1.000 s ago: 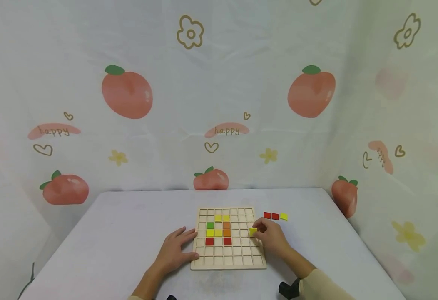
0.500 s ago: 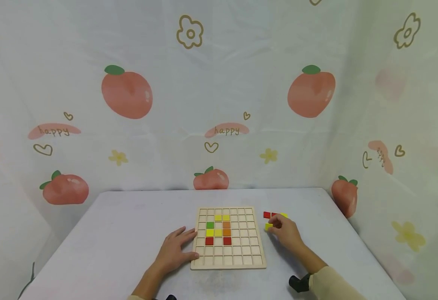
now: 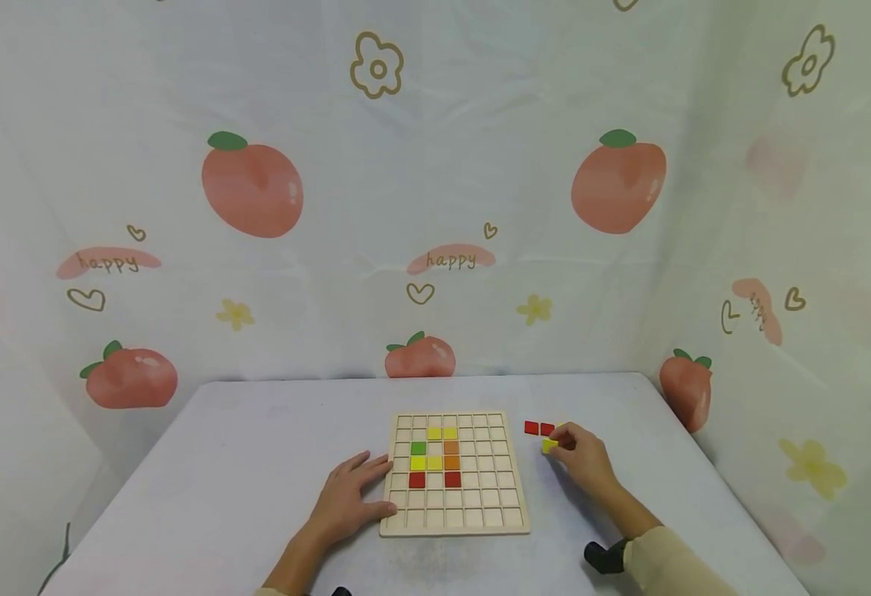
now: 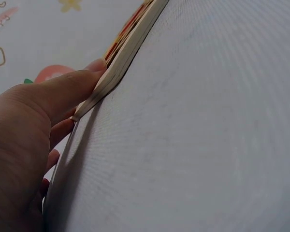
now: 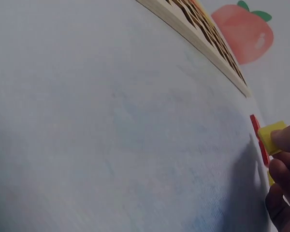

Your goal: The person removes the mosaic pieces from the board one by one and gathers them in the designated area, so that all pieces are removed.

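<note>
My right hand [image 3: 586, 457] pinches a yellow square tile [image 5: 268, 137] between thumb and fingers, to the right of the wooden grid board [image 3: 480, 520]. Behind it, two red tiles [image 3: 531, 428] lie in a row on the table, and another yellow tile [image 5: 270, 178] is mostly covered by the fingers. My left hand [image 3: 346, 497] rests spread at the board's left side; in the left wrist view the thumb [image 4: 70, 87] lies on the board's rim. Set in the board's cells are several yellow tiles, a green tile [image 3: 418, 448], orange tiles [image 3: 451, 462] and red tiles [image 3: 416, 480].
The board lies on a white-covered table [image 3: 271, 430]. A pale curtain [image 3: 331, 331] printed with fruit and flowers hangs behind the table and along its right side. A black wrist mount [image 3: 603, 558] sits by the right sleeve.
With the yellow tile pinched in it, my right hand has moved from over the board's right edge out to the right, close to the loose tiles. My left hand and the board have stayed put.
</note>
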